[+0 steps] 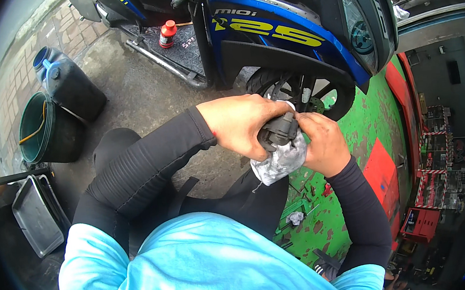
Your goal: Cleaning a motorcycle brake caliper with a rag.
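Component (282, 129) between left hand (243, 125) and right hand (325, 144), against pale rag (280, 164)

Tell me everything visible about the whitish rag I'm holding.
The whitish rag looks like cloth, crumpled and smudged grey, with a loose thread at its lower edge. It's bunched against a dark part, held up before you. Your right hand grips its right side; whether your left hand touches it is unclear.
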A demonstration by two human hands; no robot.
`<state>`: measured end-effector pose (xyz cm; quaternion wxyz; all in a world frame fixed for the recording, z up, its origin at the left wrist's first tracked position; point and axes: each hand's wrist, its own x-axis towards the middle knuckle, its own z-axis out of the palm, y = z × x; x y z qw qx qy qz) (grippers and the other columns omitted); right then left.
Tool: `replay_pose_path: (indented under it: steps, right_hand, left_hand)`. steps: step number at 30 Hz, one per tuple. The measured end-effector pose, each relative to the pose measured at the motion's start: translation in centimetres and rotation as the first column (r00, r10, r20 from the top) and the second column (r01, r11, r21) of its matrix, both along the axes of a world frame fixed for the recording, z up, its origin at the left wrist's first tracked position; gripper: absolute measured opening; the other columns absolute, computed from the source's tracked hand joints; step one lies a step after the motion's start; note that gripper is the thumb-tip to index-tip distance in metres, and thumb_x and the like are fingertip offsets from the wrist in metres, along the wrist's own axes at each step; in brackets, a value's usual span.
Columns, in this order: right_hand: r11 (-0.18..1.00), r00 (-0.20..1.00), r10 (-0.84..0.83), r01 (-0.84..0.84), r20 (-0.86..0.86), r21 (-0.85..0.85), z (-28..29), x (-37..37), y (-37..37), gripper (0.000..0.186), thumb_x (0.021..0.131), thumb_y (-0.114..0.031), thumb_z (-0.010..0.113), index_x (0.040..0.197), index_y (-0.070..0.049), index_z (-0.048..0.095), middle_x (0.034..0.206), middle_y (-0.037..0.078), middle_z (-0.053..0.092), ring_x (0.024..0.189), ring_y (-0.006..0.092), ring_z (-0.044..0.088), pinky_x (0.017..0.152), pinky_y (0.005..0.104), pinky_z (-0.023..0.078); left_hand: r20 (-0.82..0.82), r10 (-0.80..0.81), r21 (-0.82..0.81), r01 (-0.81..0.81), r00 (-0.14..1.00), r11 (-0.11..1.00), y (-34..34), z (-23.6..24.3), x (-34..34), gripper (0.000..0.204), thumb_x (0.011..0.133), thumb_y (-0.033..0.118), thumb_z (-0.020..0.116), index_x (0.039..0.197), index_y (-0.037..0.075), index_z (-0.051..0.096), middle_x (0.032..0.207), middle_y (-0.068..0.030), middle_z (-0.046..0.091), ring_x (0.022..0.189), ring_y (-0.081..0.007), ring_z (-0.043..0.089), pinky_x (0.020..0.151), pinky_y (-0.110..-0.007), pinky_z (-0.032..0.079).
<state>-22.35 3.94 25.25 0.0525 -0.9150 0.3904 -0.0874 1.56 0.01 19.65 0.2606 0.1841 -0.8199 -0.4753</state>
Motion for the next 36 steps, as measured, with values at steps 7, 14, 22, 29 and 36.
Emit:
replay_pose_path:
  steps: [7, 14, 22, 29, 36]
  right_hand:
    - [0.998, 0.970, -0.044, 0.033, -0.240, -0.050, 1.1, 1.4, 0.2, 0.034, 0.070, -0.025, 0.076, 0.087, -0.003, 0.057, 0.080, 0.013, 0.058, 0.082, 0.0328, 0.062, 0.071, 0.0431, 0.053]
    - [0.999, 0.977, -0.002, -0.007, -0.214, -0.041, 0.5, 1.3, -0.4, 0.039, 0.069, -0.032, 0.078, 0.083, -0.005, 0.054, 0.079, 0.013, 0.058, 0.082, 0.0323, 0.062, 0.070, 0.0429, 0.053]
    - [1.000, 0.978, 0.010, -0.011, -0.210, 0.000, 0.4, 1.2, -0.5, 0.038, 0.069, -0.031, 0.077, 0.083, -0.004, 0.055, 0.080, 0.014, 0.059, 0.082, 0.0328, 0.063, 0.071, 0.0425, 0.054]
    - [1.000, 0.978, 0.021, -0.020, -0.208, 0.008, 0.5, 1.4, -0.5, 0.038, 0.069, -0.029, 0.076, 0.087, -0.001, 0.057, 0.083, 0.014, 0.060, 0.084, 0.0326, 0.063, 0.073, 0.0423, 0.054]
    - [1.000, 0.977, 0.003, 0.003, -0.214, 0.029, 0.3, 1.0, -0.5, 0.039, 0.069, -0.029, 0.077, 0.087, -0.002, 0.056, 0.083, 0.015, 0.060, 0.084, 0.0335, 0.063, 0.074, 0.0428, 0.054]
  left_hand:
    - [0.022, -0.029, -0.085, 0.030, 0.999, 0.996, -0.3, 0.1, 0.0, 0.071, 0.059, 0.022, 0.083, 0.123, -0.001, 0.060, 0.107, -0.0210, 0.069, 0.099, -0.0384, 0.068, 0.084, -0.043, 0.056]
    - [0.046, -0.114, -0.030, 0.116, 0.992, 0.993, -1.2, 0.1, 0.2, 0.070, 0.060, 0.020, 0.083, 0.123, -0.001, 0.060, 0.104, -0.0206, 0.070, 0.096, -0.0378, 0.069, 0.082, -0.042, 0.056]
    - [0.062, -0.133, 0.001, 0.133, 0.989, 0.991, -1.2, 0.1, 0.3, 0.070, 0.061, 0.020, 0.083, 0.124, -0.001, 0.060, 0.103, -0.0210, 0.070, 0.095, -0.0368, 0.070, 0.082, -0.040, 0.056]
    - [0.062, -0.130, 0.010, 0.130, 0.990, 0.991, -1.2, 0.1, 0.3, 0.073, 0.061, 0.020, 0.083, 0.126, -0.001, 0.058, 0.104, -0.0210, 0.070, 0.096, -0.0360, 0.070, 0.082, -0.040, 0.056]
    - [0.067, -0.141, 0.030, 0.140, 0.988, 0.990, -1.3, 0.2, 0.3, 0.074, 0.061, 0.019, 0.082, 0.128, -0.001, 0.058, 0.103, -0.0208, 0.071, 0.096, -0.0352, 0.070, 0.082, -0.039, 0.056]
